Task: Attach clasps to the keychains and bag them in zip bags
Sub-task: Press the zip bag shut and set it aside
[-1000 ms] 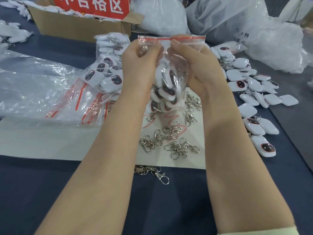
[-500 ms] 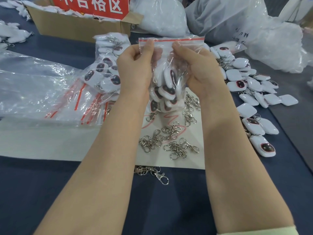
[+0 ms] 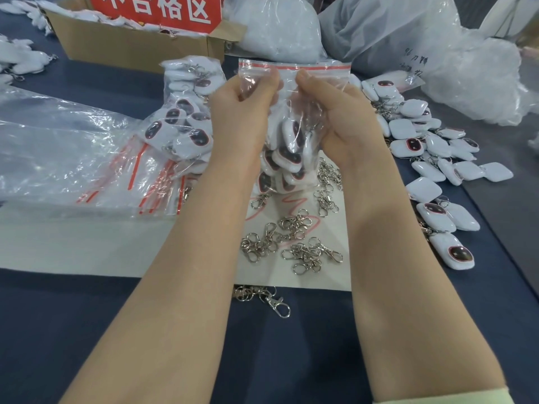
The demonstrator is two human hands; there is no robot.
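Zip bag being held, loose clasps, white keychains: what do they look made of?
Zip bag: thin clear plastic film, glossy and crinkled, red seal strip. Clasps: silvery metal, probably plated, with sharp glints. Keychains: seemingly hard white plastic, smooth soft sheen, dark glossy inset.

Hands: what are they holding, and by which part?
The left hand and right hand pinch a zip bag of keychains near its top, just below the red zip strip, one on each side.

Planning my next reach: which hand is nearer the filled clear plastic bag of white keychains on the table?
Left. The left hand is just right of the filled clear bag; the right hand is farther right.
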